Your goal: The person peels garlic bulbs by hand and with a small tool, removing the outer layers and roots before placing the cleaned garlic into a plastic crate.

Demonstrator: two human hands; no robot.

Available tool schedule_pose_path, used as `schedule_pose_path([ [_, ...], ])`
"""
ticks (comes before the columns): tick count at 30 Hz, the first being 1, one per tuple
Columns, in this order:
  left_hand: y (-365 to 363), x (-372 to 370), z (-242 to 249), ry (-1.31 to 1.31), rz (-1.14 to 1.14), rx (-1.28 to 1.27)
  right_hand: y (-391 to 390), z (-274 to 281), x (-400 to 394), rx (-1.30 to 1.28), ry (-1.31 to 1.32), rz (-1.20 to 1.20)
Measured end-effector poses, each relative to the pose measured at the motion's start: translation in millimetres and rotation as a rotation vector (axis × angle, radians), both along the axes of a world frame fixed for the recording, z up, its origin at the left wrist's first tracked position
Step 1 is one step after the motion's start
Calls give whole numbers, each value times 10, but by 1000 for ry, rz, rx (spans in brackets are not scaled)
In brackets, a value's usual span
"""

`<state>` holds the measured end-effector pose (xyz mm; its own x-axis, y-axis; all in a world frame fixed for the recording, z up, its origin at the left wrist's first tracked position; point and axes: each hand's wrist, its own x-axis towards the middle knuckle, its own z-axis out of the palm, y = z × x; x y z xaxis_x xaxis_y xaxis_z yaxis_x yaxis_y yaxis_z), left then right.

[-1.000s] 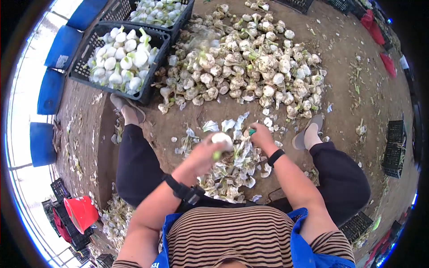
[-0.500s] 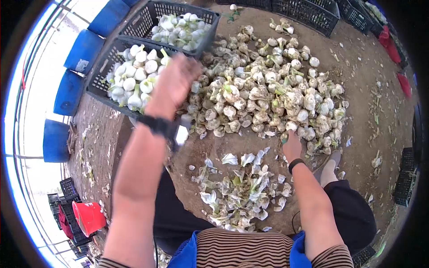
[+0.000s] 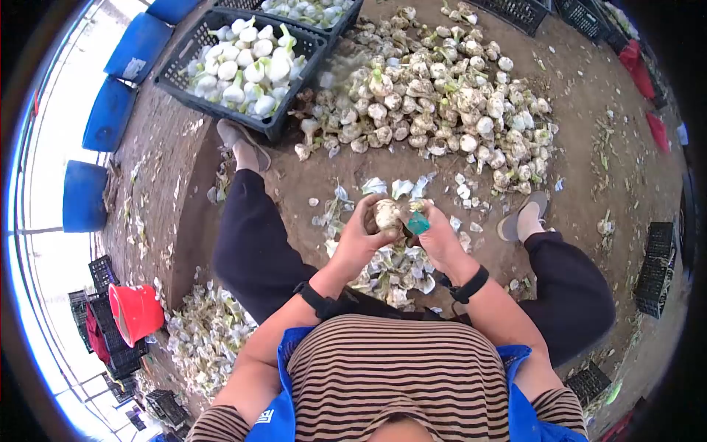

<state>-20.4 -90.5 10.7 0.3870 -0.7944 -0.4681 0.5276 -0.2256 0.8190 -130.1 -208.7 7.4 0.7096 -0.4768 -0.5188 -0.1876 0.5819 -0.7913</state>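
My left hand [image 3: 359, 239] is wrapped round a garlic bulb [image 3: 387, 215] with dirty outer skin. Close beside it, my right hand [image 3: 440, 237] is closed on a small teal-green tool [image 3: 417, 222]; its working end is hidden, so its exact kind does not show. Both hands are together in front of my body, above a heap of peeled-off garlic skins [image 3: 401, 272]. Beyond them lies a big pile of unpeeled garlic bulbs [image 3: 442, 103]. Clean white bulbs [image 3: 236, 70] fill a black crate [image 3: 199, 103] at the upper left.
A second black crate [image 3: 335, 29] with white bulbs stands behind the first. Blue barrels [image 3: 110, 114] line the left side, with a red bucket [image 3: 138, 313] below. More skins [image 3: 210, 339] lie by my left leg. Black crates [image 3: 654, 269] stand at the right.
My left hand has come back from beside the crate and now holds a garlic bulb. My right hand has moved from the pile's near edge toward my body, meeting the left.
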Motion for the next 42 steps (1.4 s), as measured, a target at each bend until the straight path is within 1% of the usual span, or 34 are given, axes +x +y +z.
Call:
schedule_pose_path([
  [2,59,-132,46,-227,22,-179,137,-13,-47,72,-87,-82],
  [3,89,-161,101,-228,21,-184,169,11,-56,67,-89,-83],
  [5,144,-193,226,-505,-4,-40,198,59,-59,-71,-164,-77],
  [7,186,-209,210,-473,16,-106,209,92,-89,-131,-111,-75],
  [9,206,-224,226,-313,69,-157,206,145,-122,-320,-31,18],
  [10,196,-202,228,-311,70,-160,214,126,-145,-390,-84,-3],
  [12,188,-152,231,-132,116,-130,200,211,-144,-413,-120,8],
  [13,197,-148,258,-129,119,-126,189,244,-132,-436,-161,15],
  [14,200,-147,299,51,145,-152,168,237,-110,-434,-159,18],
  [15,200,-139,312,232,169,-177,138,223,-92,-531,-171,-3],
  [16,210,-117,259,159,139,-165,116,209,-86,-626,-181,-22],
  [17,227,-78,205,164,143,-160,98,224,-91,-621,-178,-18],
  [19,222,28,195,446,58,-183,34,263,-111,-1046,-166,22],
  [20,226,50,223,554,34,-144,-51,228,-142,-1122,-126,136],
  [21,206,51,246,557,35,-141,-84,200,-143,-1119,-123,138],
  [23,160,43,252,591,38,-100,-120,155,-141,-946,-21,139],
  [24,125,23,198,558,97,-61,-99,165,-138,-943,-19,140],
  [26,85,-29,171,531,143,-45,-50,211,-128,-526,-109,81],
  [27,74,-56,164,503,190,-31,-45,189,-131,-523,-106,78],
  [28,90,-81,121,481,168,-144,-31,151,-132,-617,-107,81],
  [29,89,-90,124,481,168,-138,-23,129,-128,-711,-110,83],
  [30,74,-89,153,449,184,-85,-48,214,-129,-865,-75,100],
  [31,61,-90,182,417,199,-33,-75,197,-123,-862,-77,99],
  [32,70,-81,216,478,159,-55,-120,163,-123,-922,16,33],
  [33,84,-77,216,479,156,-52,-181,116,-135,-981,113,-34],
  [34,101,-77,216,503,54,-126,-286,-7,-174,-1123,319,14],
  [35,120,-80,215,524,-47,-201,-376,-186,-234,-1120,321,13],
  [36,145,-95,205,526,-32,-234,-467,-381,-291,-1181,476,50],
  [37,160,-79,142,523,-34,-233,-526,-442,-327,-1238,633,88],
  [38,194,-66,45,529,33,-183,-534,-467,-408,-1043,582,269],
  [39,221,-53,-5,534,100,-133,-470,-374,-418,-1040,583,269],
  [40,230,-27,6,450,63,-116,-375,-220,-390,-985,321,281],
  [41,211,-24,8,451,62,-115,-307,-83,-338,-923,62,290],
  [42,194,-30,9,429,76,-95,-272,4,-271,-804,-44,200],
])
